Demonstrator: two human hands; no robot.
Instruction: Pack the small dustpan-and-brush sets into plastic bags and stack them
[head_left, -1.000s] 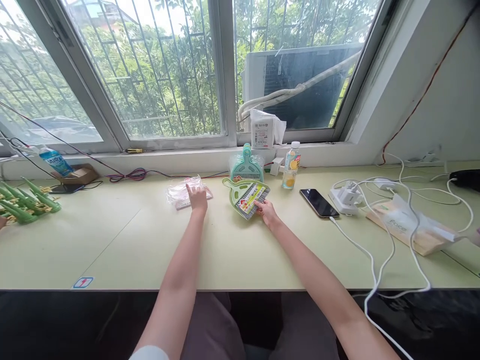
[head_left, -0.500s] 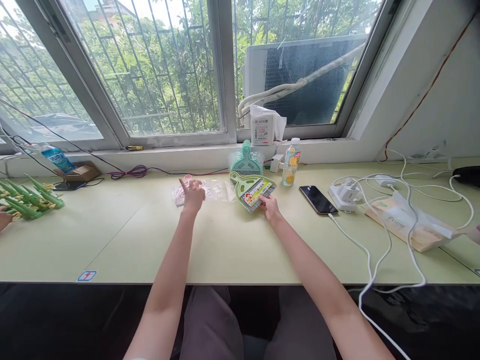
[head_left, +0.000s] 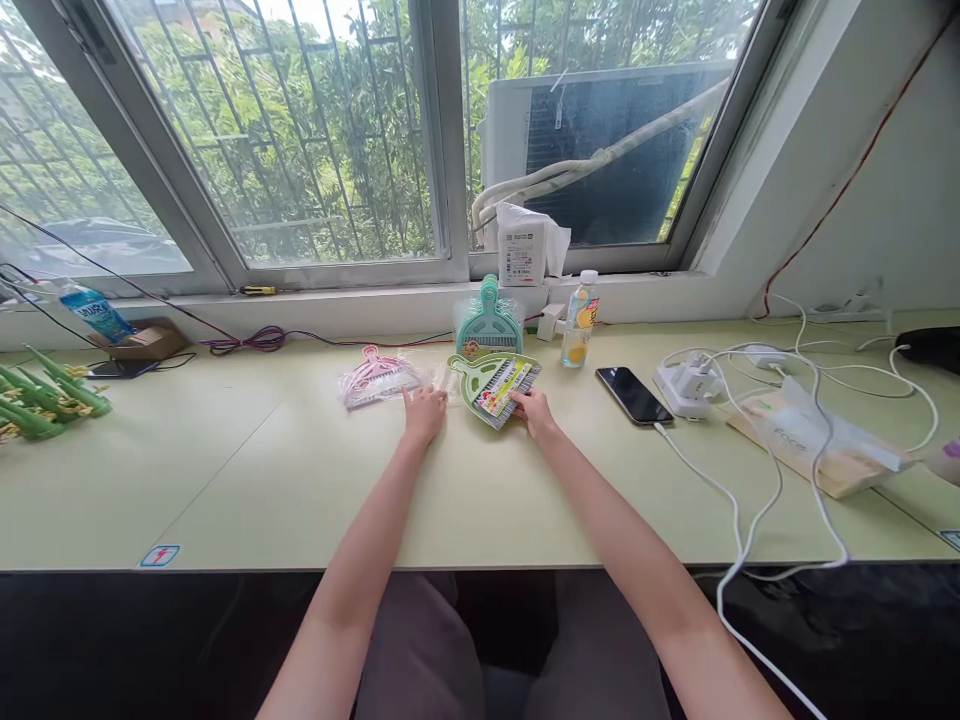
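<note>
Your bare forearms (head_left: 373,535) stretch forward. Your right hand (head_left: 534,413) pinches the dustpan (head_left: 471,378) at its right; your left hand (head_left: 425,413), back upward, sits just left of it.

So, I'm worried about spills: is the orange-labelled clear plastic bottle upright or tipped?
Upright: the orange-labelled clear plastic bottle stands on the pale green table, its white cap uppermost.

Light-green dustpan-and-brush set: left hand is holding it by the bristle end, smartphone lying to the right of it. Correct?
Wrong hand: the head view shows the right hand holding the light-green dustpan-and-brush set by the bristle end, with the smartphone lying to the right of it.
</note>
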